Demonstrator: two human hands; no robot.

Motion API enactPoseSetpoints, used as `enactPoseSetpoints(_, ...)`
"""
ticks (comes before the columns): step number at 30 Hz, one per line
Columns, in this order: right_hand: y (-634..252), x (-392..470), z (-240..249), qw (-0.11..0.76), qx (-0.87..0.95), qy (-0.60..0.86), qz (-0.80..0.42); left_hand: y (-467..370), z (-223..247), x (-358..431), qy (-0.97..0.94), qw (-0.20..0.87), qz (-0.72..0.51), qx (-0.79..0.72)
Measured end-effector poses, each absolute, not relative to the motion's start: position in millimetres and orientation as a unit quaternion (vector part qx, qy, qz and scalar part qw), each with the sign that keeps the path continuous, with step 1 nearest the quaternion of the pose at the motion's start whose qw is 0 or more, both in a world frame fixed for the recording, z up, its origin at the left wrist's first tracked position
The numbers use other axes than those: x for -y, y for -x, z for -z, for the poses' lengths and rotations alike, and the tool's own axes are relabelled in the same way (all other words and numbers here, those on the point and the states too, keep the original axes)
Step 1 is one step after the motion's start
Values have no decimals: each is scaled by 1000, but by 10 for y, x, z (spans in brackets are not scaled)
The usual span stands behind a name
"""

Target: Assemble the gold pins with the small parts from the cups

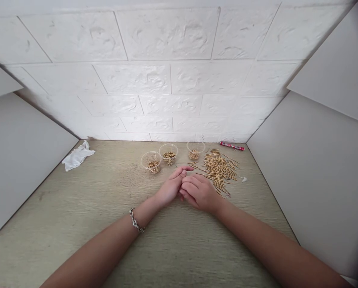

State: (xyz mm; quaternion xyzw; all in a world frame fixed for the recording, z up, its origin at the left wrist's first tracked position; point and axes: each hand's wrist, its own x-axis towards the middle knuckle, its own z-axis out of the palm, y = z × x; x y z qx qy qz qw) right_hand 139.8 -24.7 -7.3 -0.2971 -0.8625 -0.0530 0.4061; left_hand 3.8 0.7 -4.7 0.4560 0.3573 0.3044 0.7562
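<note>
My left hand point(170, 189) and my right hand point(200, 192) meet at the middle of the table, fingers curled together. Whatever they hold, if anything, is hidden between them. Just beyond and to the right of my right hand lies a loose pile of thin gold-coloured sticks point(219, 168). Three clear round cups stand behind my hands. The left cup point(151, 162) and the middle cup point(168, 154) hold small gold-brown pieces. Thin, paler pieces lie in the right cup point(196, 150).
A crumpled white tissue point(78, 156) lies at the table's back left. Near the back right is a red wrapped tube point(232, 146). A small white scrap point(244, 179) sits right of the pile. White brick-patterned wall behind, grey panels on both sides.
</note>
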Motion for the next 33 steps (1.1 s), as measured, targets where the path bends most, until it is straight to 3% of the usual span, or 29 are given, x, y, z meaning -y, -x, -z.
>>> enactPoseSetpoints(10, -1381, 251, 55, 413, 858, 296, 74, -9, 2, -38, -415, 793, -289, -341)
enactPoseSetpoints(24, -1410, 218, 115, 482, 805, 338, -78, -76, 10, -17, -403, 782, -326, -345)
enactPoseSetpoints(33, -1423, 201, 154, 527, 763, 365, -84, -94, 116, -49, -391, 805, -316, -315)
